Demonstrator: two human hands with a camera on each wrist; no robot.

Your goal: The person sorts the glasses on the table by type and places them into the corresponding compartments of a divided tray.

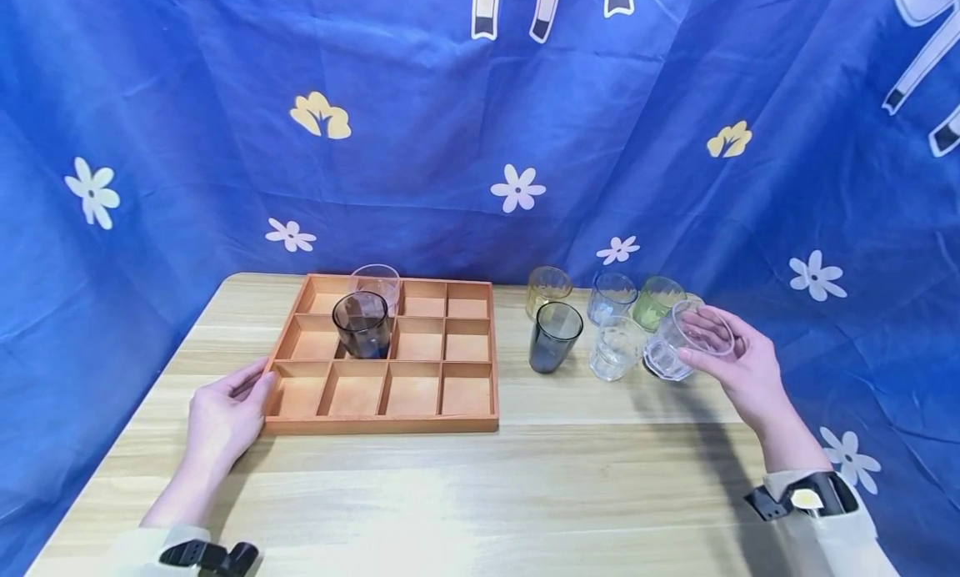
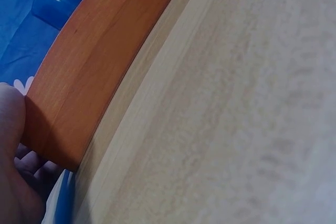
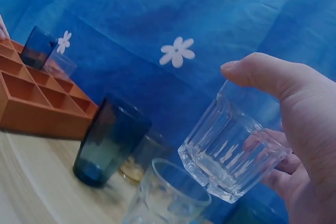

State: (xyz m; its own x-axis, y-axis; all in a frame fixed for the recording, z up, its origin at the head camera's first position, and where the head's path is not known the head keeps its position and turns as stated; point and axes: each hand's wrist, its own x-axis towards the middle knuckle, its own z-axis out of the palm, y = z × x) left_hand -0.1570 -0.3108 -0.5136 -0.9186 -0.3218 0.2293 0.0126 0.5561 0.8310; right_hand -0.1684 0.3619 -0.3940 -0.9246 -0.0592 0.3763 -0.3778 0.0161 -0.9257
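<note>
My right hand (image 1: 738, 364) holds a clear glass (image 3: 226, 150) by its upper part, thumb on one side and fingers on the other. The glass tilts, and in the right wrist view its faceted base shows above a second clear glass (image 3: 168, 195). My left hand (image 1: 228, 410) grips the front left corner of a wooden compartment tray (image 1: 375, 427), with the thumb near the top edge. In the left wrist view the tray's side wall (image 2: 94, 61) runs away from the fingers. A dark grey glass (image 1: 363, 331) and a clear glass (image 1: 386, 287) stand in tray compartments.
Right of the tray stand a tall dark glass (image 1: 553, 339), a yellow glass (image 1: 547, 289), a blue glass (image 1: 611, 300) and a green glass (image 1: 656, 303). A blue patterned cloth (image 1: 427, 143) hangs behind the wood-grain table (image 1: 525, 494).
</note>
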